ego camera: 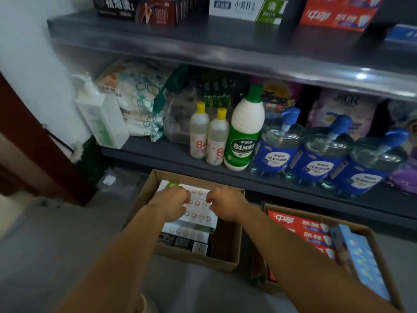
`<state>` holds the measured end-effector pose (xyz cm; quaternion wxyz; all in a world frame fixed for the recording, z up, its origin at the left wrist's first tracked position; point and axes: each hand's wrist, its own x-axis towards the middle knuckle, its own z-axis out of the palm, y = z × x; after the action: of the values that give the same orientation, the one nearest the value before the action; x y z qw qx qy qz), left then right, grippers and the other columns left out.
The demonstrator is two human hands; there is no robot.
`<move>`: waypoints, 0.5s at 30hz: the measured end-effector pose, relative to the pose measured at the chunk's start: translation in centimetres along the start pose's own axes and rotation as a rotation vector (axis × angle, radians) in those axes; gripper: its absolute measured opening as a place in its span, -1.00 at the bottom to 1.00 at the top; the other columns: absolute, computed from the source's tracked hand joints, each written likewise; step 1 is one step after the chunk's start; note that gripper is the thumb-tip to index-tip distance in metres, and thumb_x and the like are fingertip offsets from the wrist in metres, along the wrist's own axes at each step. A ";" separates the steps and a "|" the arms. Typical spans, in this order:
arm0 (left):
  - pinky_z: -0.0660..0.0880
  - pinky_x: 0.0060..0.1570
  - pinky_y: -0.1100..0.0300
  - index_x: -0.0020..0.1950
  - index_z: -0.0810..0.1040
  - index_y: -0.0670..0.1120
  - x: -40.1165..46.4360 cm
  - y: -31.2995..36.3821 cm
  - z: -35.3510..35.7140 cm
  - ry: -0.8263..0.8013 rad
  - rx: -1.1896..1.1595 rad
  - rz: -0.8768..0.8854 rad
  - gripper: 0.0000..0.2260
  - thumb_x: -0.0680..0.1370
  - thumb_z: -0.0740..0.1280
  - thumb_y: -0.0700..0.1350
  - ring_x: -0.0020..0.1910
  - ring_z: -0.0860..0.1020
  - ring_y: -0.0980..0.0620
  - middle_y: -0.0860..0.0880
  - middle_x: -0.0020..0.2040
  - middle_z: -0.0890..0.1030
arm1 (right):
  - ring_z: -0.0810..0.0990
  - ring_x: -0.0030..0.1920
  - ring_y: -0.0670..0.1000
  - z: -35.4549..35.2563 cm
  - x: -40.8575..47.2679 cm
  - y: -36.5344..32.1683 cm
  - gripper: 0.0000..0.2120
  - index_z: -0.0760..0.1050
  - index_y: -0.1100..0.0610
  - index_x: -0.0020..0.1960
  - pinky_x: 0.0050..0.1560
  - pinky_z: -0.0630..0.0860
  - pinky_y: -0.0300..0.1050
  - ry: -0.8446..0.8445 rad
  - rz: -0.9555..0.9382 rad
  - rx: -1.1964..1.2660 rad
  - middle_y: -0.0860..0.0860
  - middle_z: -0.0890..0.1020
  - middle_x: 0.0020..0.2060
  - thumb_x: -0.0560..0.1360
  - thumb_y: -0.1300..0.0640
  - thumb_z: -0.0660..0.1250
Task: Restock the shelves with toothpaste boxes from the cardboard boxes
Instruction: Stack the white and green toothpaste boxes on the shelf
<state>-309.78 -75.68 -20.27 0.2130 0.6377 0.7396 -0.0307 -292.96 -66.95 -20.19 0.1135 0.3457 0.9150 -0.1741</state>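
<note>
An open cardboard box (228, 249) stands on the floor below the shelves, with white toothpaste boxes (198, 213) stacked inside and dark ones under them. My left hand (172, 201) and my right hand (225, 203) both reach into it with fingers curled over the top white boxes. Whether the fingers grip the boxes is hidden behind the knuckles. A second cardboard box (383, 256) to the right holds red toothpaste boxes (302, 229) and a light blue one (361, 260). On the upper shelf (225, 46) stand black, white-green and red toothpaste boxes.
The lower shelf (171, 152) carries a white pump dispenser (101, 118), two yellow-capped bottles (208, 136), a green-and-white bottle (244, 132), three blue pump bottles (320, 152) and soft packs behind. A dark red door edge (33, 141) stands at left. Grey floor lies in front.
</note>
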 end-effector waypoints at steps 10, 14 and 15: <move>0.49 0.20 0.07 0.30 0.51 -0.05 0.7 -2.4 5.0 -0.077 -0.050 -0.111 -0.69 0.55 0.33 -0.14 0.19 0.51 -0.04 -0.07 0.24 0.54 | 0.42 0.26 0.12 7.7 2.1 -0.5 -0.55 0.38 0.14 0.35 0.18 0.49 0.03 -0.017 -0.007 -0.028 0.12 0.43 0.28 0.51 0.03 0.35; 0.49 0.20 0.06 0.28 0.53 -0.06 0.8 -2.5 5.6 -0.076 -0.073 -0.114 -0.69 0.53 0.36 -0.15 0.19 0.52 -0.03 -0.07 0.23 0.56 | 0.35 0.32 0.15 9.0 2.3 -0.6 -0.35 0.22 0.17 0.45 0.24 0.41 0.01 -0.008 0.002 -0.058 0.16 0.35 0.33 0.47 0.06 0.42; 0.49 0.20 0.06 0.28 0.53 -0.06 0.7 -2.5 5.7 -0.077 -0.082 -0.119 -0.68 0.52 0.38 -0.15 0.18 0.52 -0.03 -0.07 0.23 0.56 | 0.34 0.33 0.15 9.2 2.3 -0.6 -0.30 0.17 0.18 0.47 0.26 0.39 0.01 -0.004 0.002 -0.077 0.17 0.34 0.34 0.45 0.06 0.43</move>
<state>-310.64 -77.29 -26.29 0.2648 0.5818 0.7681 -0.0376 -294.28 -69.67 -29.17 0.1286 0.3414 0.9206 -0.1395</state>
